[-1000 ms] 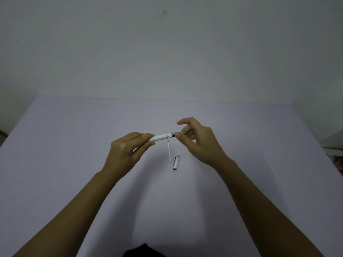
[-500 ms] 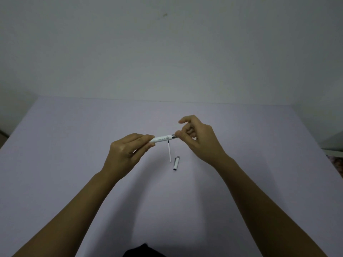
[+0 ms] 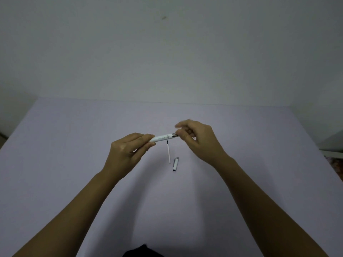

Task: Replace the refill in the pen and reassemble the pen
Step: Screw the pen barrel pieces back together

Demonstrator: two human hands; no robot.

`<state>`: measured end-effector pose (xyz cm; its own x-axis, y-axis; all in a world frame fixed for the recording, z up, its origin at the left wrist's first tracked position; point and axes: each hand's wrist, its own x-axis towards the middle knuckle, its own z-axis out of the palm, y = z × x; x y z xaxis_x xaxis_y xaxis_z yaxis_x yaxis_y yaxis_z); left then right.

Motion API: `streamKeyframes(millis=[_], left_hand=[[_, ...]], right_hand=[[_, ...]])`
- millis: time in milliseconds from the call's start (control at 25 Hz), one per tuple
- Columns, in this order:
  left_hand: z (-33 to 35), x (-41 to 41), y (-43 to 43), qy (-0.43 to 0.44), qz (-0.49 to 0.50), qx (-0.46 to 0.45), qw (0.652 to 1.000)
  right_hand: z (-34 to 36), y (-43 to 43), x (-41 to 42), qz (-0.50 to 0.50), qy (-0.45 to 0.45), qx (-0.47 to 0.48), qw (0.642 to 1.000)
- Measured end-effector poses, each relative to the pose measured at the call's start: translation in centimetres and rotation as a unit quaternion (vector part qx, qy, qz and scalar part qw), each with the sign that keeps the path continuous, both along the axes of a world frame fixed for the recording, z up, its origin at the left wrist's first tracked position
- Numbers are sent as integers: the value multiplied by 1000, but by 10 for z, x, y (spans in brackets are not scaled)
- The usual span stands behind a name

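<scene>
A white pen barrel [image 3: 163,138] with a small printed mark is held level above the table. My left hand [image 3: 126,153] pinches its left end between thumb and fingers. My right hand [image 3: 196,140] grips the metal front section [image 3: 175,135] at the barrel's right end with thumb and fingertips; the index finger is raised and blurred. A thin white refill [image 3: 168,153] with a dark tip lies on the table just below the barrel. Right of the refill lies the white pen cap [image 3: 175,164] with a silver clip.
The lavender table [image 3: 74,145] reaches a plain pale wall at the back. A dark shape [image 3: 141,252] shows at the near edge, between my forearms. Beyond the table's right edge some grey furniture [image 3: 334,145] is visible.
My right-hand fingers have shifted around the pen's metal end, with the index finger now lifted. The barrel, refill and cap stay where they were.
</scene>
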<state>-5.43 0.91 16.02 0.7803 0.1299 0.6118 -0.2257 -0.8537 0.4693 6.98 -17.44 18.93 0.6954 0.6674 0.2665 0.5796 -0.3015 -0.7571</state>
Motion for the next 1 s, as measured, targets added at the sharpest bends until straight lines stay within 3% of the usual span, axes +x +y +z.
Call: streamKeyframes(millis=[200,480,680,1000], left_hand=[[0,0,0,5,9,-11,1000],[0,1,-3,-2,5,-11,1000],[1,3,-5,-5,-7,-9,1000],[-1,1,-4,-14,11,-10,1000]], right_hand=[[3,-2,-3,46,4,15,999],[-1,-3,-2,33,-8,-16,999],[-1,-2,4,50,-90,-26,994],[3,-5,7,52,-101,-10,994]])
